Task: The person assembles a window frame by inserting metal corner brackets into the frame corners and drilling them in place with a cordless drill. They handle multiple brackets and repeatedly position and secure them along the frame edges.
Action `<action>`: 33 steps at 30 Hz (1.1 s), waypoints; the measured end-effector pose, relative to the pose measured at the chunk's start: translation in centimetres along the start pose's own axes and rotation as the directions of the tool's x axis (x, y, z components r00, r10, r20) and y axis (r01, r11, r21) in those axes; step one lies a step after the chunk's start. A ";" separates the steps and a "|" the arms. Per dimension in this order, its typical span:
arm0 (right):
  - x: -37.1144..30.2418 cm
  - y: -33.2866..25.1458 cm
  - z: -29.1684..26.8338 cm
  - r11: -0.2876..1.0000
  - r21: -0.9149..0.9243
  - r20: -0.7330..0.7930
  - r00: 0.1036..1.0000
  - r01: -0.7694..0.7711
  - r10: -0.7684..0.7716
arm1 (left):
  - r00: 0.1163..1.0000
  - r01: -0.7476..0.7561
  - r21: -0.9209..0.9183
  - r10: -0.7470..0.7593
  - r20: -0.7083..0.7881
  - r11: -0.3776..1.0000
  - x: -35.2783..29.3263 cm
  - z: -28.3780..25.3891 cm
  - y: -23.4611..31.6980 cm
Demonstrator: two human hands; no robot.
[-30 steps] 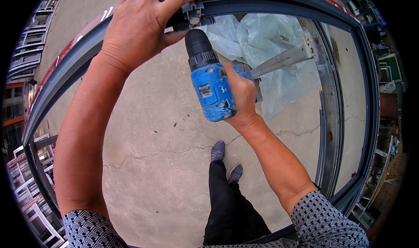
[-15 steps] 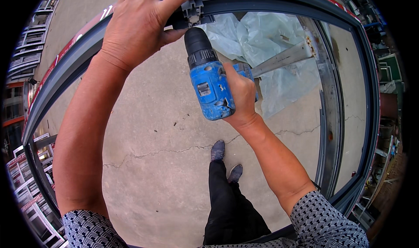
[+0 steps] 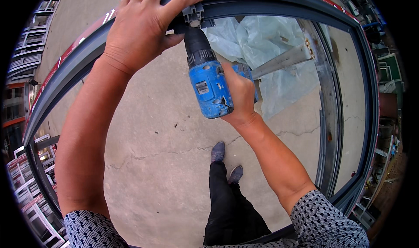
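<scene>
Right hand grips blue drill; left hand, clasping dark frame, should keep its thumb clear of adjacent chuck.

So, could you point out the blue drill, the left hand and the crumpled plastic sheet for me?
Blue drill (image 3: 211, 78): head view, on the blue housing.
Left hand (image 3: 142, 31): head view, on the back of the hand.
Crumpled plastic sheet (image 3: 267, 37): head view, on its wrinkled upper part.
</scene>
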State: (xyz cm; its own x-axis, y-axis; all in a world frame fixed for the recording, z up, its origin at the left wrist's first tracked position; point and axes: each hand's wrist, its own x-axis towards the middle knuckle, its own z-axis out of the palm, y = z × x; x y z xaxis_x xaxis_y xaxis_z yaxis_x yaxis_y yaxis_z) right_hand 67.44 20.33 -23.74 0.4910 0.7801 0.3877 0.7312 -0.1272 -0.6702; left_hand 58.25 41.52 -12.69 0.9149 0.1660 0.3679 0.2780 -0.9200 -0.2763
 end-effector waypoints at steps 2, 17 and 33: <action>0.2 -0.4 -0.3 1.000 0.013 -0.003 1.000 0.004 -0.004 | 0.997 0.016 -0.028 -0.018 -0.073 0.999 -0.5 1.6 -0.6; -5.2 -1.3 -2.5 0.999 0.031 0.009 1.000 -0.022 0.022 | 0.997 0.043 0.025 -0.041 -0.067 0.999 -0.6 2.2 -0.4; -16.1 -6.6 -14.2 0.979 0.128 0.199 0.971 -0.160 0.132 | 0.999 -0.016 -0.087 0.013 -0.035 0.996 0.4 -0.3 1.0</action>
State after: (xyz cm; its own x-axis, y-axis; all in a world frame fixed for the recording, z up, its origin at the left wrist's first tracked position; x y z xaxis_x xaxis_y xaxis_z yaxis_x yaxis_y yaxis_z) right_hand 61.48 -0.05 -16.60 0.4792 0.8627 0.1616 0.5767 -0.1707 -0.7989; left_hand 58.85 40.55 -12.58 0.9077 0.1416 0.3950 0.2368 -0.9499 -0.2037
